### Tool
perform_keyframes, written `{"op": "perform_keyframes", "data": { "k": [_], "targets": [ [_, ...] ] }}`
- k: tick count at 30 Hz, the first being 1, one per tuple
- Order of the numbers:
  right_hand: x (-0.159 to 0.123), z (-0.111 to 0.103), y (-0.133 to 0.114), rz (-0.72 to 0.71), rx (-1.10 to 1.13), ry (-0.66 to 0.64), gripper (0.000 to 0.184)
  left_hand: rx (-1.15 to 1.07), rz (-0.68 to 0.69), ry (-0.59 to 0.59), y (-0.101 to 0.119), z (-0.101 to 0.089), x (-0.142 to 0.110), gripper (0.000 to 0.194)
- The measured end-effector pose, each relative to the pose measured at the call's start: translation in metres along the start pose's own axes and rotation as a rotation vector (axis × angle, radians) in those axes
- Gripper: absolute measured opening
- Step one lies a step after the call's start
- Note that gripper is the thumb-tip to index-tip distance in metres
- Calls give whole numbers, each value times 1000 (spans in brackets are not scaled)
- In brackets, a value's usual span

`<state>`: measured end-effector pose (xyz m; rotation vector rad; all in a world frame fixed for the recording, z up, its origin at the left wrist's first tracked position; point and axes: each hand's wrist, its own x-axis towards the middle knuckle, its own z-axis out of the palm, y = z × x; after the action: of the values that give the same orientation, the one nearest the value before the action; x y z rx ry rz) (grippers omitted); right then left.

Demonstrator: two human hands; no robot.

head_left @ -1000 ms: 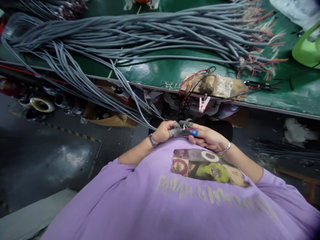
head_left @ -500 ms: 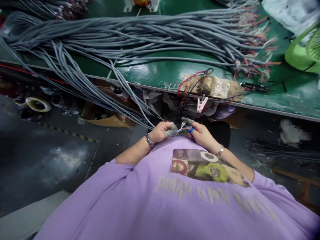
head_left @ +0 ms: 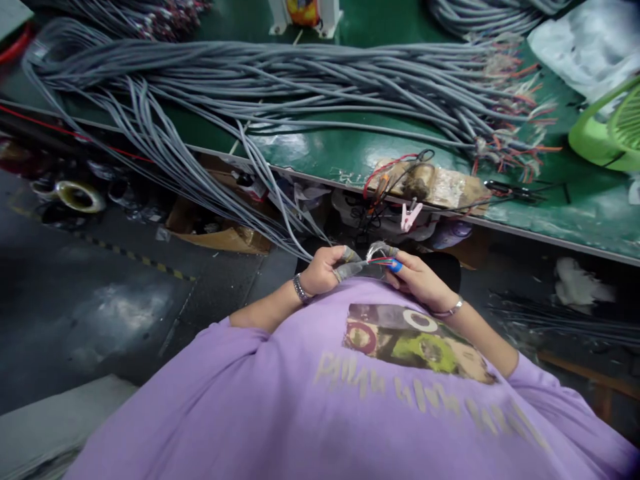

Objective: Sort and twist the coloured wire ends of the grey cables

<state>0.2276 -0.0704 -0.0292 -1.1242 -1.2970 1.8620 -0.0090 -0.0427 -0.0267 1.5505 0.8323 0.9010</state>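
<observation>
My left hand [head_left: 327, 268] pinches a grey cable close to its stripped end, with finger covers on the thumb and forefinger. Out of that end come thin coloured wires [head_left: 381, 261], red, green and blue among them, and a tuft of pale strands [head_left: 374, 249]. The fingers of my right hand [head_left: 417, 277] are closed on the coloured wires; one finger wears a blue band. Several grey cables [head_left: 270, 227] run down from the bench to the left hand. Both hands are close together in front of my purple shirt.
A large bundle of grey cables [head_left: 300, 73] with frayed ends lies along the green bench [head_left: 325, 157]. At the bench edge are a stained block [head_left: 420, 181], a pink clip [head_left: 411, 217] and black-handled pliers [head_left: 515, 191]. A green fan [head_left: 607, 130] stands at right.
My right hand has shifted slightly right, away from the left, and more of the coloured wires and pale strands shows between them. The camera view has also tilted a little.
</observation>
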Motion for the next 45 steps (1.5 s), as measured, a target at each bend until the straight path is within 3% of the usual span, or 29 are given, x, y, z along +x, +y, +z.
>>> {"op": "perform_keyframes", "data": {
  "k": [6,13,15,18,20,22,25,28,31,35,38,41,43,45],
  "targets": [
    [-3,6,-16,137,300,-81,37,99,16,-25,-6,4,-1,30],
    [5,12,-17,227,359,-36,28,126,-30,-67,-12,4,1,28],
    [10,9,-16,231,364,9,29,99,-37,-99,-10,5,2,30],
    [21,-1,-7,187,377,207,30,58,-37,-237,-4,7,2,32],
    [25,-10,2,141,348,366,34,30,-55,-253,-1,7,2,34],
    [24,-14,9,54,215,465,31,-47,-107,-148,-1,6,3,37],
    [13,-10,9,-260,-187,537,21,-253,-203,0,-5,5,7,46],
    [4,1,-4,-581,-534,504,21,-391,-260,-3,-8,5,9,50],
    [6,9,-16,-654,-660,361,36,-440,-289,-90,-7,5,9,47],
    [16,10,-20,-650,-692,179,26,-458,-361,-239,-3,1,7,47],
    [19,8,-19,-607,-579,83,16,-414,-409,-332,0,-5,6,48],
    [19,3,-14,-393,-295,-54,24,-329,-374,-384,3,-10,9,47],
    [20,-4,-7,-173,-44,7,30,-276,-311,-444,4,-13,12,44],
    [21,-15,2,-29,172,216,34,-218,-228,-490,6,-14,15,40]
  ]
}}
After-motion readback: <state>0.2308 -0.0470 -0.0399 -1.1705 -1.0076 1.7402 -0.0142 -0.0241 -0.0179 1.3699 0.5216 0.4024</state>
